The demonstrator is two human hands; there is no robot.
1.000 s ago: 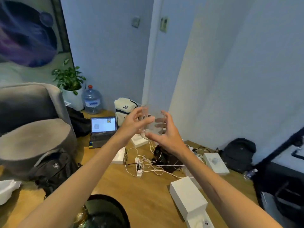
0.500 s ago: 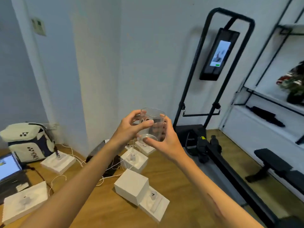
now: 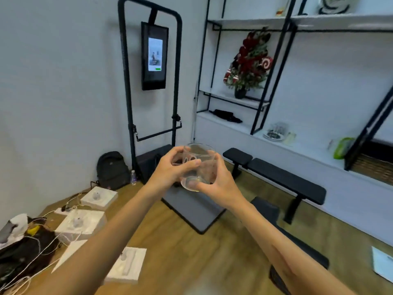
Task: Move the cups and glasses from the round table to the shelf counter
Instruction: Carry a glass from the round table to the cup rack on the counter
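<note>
A clear empty glass (image 3: 198, 161) is held at chest height in the middle of the view. My left hand (image 3: 171, 168) grips its left side, fingertips on the wall. Under and along its right side, my right hand (image 3: 214, 183) wraps it with the thumb at the base. The white shelf counter (image 3: 297, 149) runs along the right wall, beyond a black bench. On it sit glassware on a plate (image 3: 275, 132), a small cup (image 3: 290, 138) and a green object (image 3: 342, 146). The round table is out of view.
A black workout bench (image 3: 282, 177) stands between me and the counter. A black frame with a lit screen (image 3: 154, 58) and a grey mat (image 3: 192, 206) stand ahead. White boxes (image 3: 98, 196), cables and a backpack (image 3: 112, 169) lie on the wooden floor at left.
The view has swung right: laptop, chair and plant are gone, then the shelf counter and bench came into sight. Both hands kept holding the glass throughout.
</note>
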